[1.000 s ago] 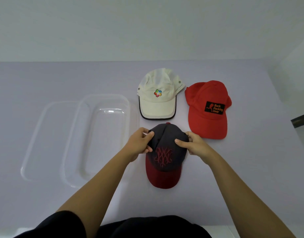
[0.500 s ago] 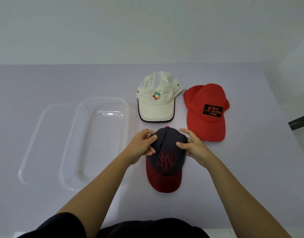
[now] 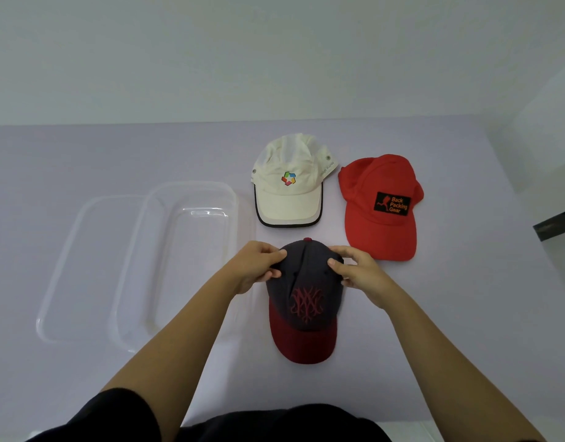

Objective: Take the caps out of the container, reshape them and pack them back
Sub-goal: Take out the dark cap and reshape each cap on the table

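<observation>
A clear plastic container [image 3: 179, 260] with rounded corners sits on the lilac bench [image 3: 83, 154] with nothing in it — its clear lid [image 3: 83, 266] lies just beside it on the left. All three caps are out on the bench. The dark cap [image 3: 305, 298], soft grey cloth with red stitching and a stiff maroon brim, lies nearest; the left hand [image 3: 255, 269] and right hand [image 3: 360, 275] pinch its crown from either side, fingers closed on the cloth. Beyond it lie a cream cap [image 3: 290, 186] with a black-edged brim and a red cap [image 3: 380, 212] — side by side, barely apart.
</observation>
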